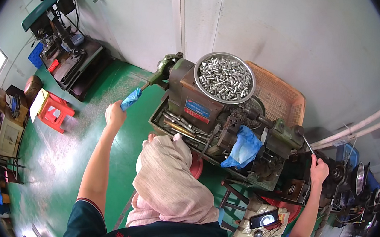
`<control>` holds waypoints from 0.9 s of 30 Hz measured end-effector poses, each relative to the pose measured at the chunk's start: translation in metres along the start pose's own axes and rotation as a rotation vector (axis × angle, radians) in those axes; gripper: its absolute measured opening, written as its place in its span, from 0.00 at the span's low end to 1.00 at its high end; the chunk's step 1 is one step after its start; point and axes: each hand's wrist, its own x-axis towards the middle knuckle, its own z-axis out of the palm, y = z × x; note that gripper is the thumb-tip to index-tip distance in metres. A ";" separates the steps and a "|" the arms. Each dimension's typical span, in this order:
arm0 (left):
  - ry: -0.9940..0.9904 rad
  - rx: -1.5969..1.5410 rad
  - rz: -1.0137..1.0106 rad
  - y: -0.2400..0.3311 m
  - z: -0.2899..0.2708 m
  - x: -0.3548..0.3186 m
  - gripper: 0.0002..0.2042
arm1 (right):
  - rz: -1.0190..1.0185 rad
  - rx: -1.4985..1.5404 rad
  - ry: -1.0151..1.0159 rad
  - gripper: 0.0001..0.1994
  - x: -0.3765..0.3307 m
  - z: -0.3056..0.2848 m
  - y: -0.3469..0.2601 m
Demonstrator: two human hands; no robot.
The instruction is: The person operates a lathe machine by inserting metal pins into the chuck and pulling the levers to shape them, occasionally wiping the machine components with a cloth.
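A small bench lathe [175, 81] stands in front of me. My left hand [115, 114] is closed around the lower end of a lever, whose grip is wrapped in blue plastic [131, 99], at the machine's left end. Out to the right, my right hand [319, 170] grips a thin metal lever [308, 143] on the lathe's right end. Between them, a blue plastic sheet [245, 146] hangs over the tool slide. On top of the headstock sits a round metal bowl [196, 80] full of small shiny metal pins [225, 78].
Metal rods [179, 127] lie in the lathe's tray. Behind it leans an orange plastic basket [285, 94]. A beige cloth [170, 176] covers my lap. A phone [263, 219] rests on a padded stool at right. Leftward are a red stool [56, 111] and a drill press [56, 7].
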 end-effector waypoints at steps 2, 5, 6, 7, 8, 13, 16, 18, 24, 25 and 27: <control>-0.002 0.004 -0.001 -0.001 0.000 0.000 0.04 | 0.013 -0.013 0.008 0.24 -0.001 0.000 -0.001; -0.001 0.002 0.000 -0.003 0.002 0.001 0.04 | 0.013 -0.032 -0.005 0.24 -0.001 -0.002 -0.003; 0.002 -0.004 0.000 -0.003 0.003 0.001 0.04 | 0.014 -0.032 -0.005 0.24 -0.001 -0.003 -0.003; 0.001 -0.005 0.001 -0.002 0.003 0.001 0.04 | 0.024 -0.022 -0.007 0.24 -0.001 -0.004 -0.004; 0.005 -0.013 0.009 -0.002 0.003 0.001 0.05 | 0.033 -0.011 -0.010 0.24 -0.002 -0.004 -0.005; 0.009 -0.029 0.031 0.000 0.002 0.001 0.06 | 0.051 -0.028 -0.021 0.24 -0.003 -0.008 -0.009; 0.018 -0.041 0.045 -0.004 0.004 0.003 0.07 | 0.057 -0.034 -0.018 0.25 -0.004 -0.008 -0.011; 0.017 -0.032 0.040 -0.005 0.005 0.003 0.07 | 0.060 -0.035 -0.003 0.25 -0.005 -0.009 -0.013; 0.033 -0.039 0.070 -0.003 0.004 0.003 0.06 | 0.081 -0.072 -0.024 0.25 -0.008 -0.007 -0.012; 0.032 -0.039 0.069 -0.003 0.005 0.003 0.06 | 0.081 -0.068 -0.025 0.25 -0.007 -0.007 -0.012; 0.044 -0.044 0.076 -0.004 0.006 0.003 0.06 | 0.081 -0.064 -0.029 0.25 -0.008 -0.007 -0.013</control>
